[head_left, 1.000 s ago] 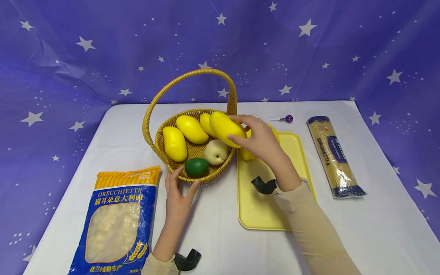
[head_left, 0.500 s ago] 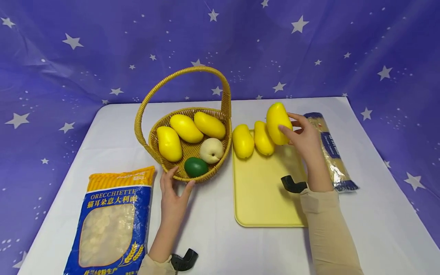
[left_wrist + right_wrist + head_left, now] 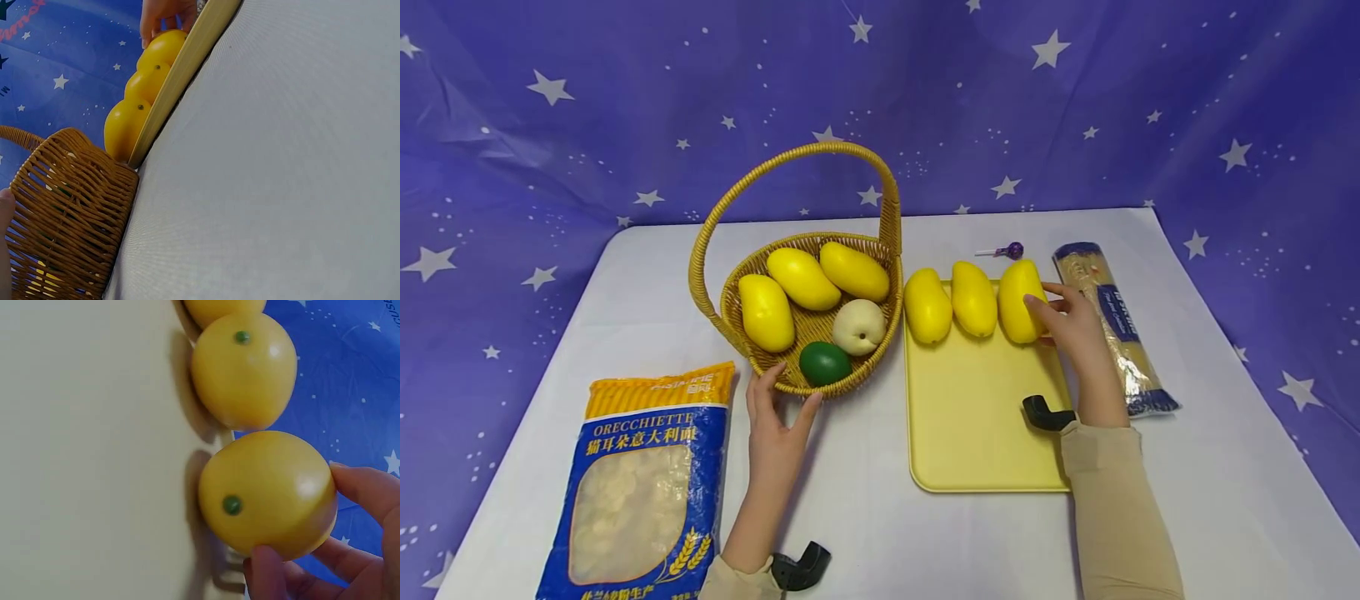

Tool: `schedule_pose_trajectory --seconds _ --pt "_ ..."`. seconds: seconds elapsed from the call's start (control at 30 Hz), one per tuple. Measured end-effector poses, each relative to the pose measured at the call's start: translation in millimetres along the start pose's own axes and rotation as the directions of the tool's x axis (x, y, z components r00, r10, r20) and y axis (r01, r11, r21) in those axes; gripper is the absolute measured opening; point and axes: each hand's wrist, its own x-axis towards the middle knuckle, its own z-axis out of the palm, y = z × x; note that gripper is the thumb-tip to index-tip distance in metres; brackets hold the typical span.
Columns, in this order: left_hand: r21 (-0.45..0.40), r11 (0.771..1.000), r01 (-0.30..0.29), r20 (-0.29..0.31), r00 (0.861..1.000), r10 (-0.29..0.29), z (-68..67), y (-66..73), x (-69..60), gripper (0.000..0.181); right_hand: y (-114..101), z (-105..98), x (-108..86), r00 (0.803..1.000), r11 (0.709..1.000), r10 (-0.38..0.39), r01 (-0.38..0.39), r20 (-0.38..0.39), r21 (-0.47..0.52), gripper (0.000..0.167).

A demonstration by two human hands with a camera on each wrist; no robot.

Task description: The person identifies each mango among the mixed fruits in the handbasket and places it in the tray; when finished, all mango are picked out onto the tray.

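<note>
My right hand (image 3: 1075, 329) holds a yellow mango (image 3: 1021, 302) by its side, thumb and fingers round it, at the tray's far right. Two more mangoes, the middle mango (image 3: 974, 300) and the left mango (image 3: 927, 306), lie in a row beside it on the yellow tray (image 3: 985, 417). With fingers spread and fairly straight, my left hand (image 3: 777, 437) touches the near rim of the wicker basket (image 3: 891, 225). Inside the basket are three mangoes (image 3: 803, 279), a pale round fruit (image 3: 859, 327) and a dark green fruit (image 3: 825, 363). The right wrist view shows the held mango (image 3: 269, 494) close up.
A blue bag of orecchiette (image 3: 640, 492) lies at the left. Right of the tray is a spaghetti packet (image 3: 1108, 325), partly behind my right hand. A purple lollipop (image 3: 1013, 250) lies beyond the tray. The basket's tall handle (image 3: 790, 154) arches above it.
My right hand has carried a mango from above the basket rightward, then lowered it to the tray's far right beside the other two. My left hand has stayed at the basket rim.
</note>
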Motion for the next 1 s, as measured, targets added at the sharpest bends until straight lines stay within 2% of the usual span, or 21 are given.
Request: schedule_pose_trajectory --seconds 0.43,0.77,0.9,1.0 --pt "0.001 1.000 -0.003 0.007 1.000 0.003 -0.2 0.4 -0.1 0.061 -2 3 0.7 0.997 0.999 0.034 -0.033 0.065 -0.016 0.078" --pt "0.001 1.000 -0.007 -0.001 1.000 0.007 -0.1 0.1 -0.3 0.061 -3 1 -2.7 0.997 0.999 0.006 -0.002 0.076 -0.044 0.085" --pt "-0.001 1.000 -0.017 -0.004 1.000 0.017 -0.1 0.0 -0.3 0.061 -8 -2 -7.1 0.997 0.990 0.021 -0.011 0.071 -0.138 0.092" --pt "-0.001 1.000 -0.018 -0.001 1.000 0.018 0.2 0.3 0.1 0.061 -14 -6 -11.2 0.997 0.962 0.029 -0.010 0.066 -0.274 0.095"
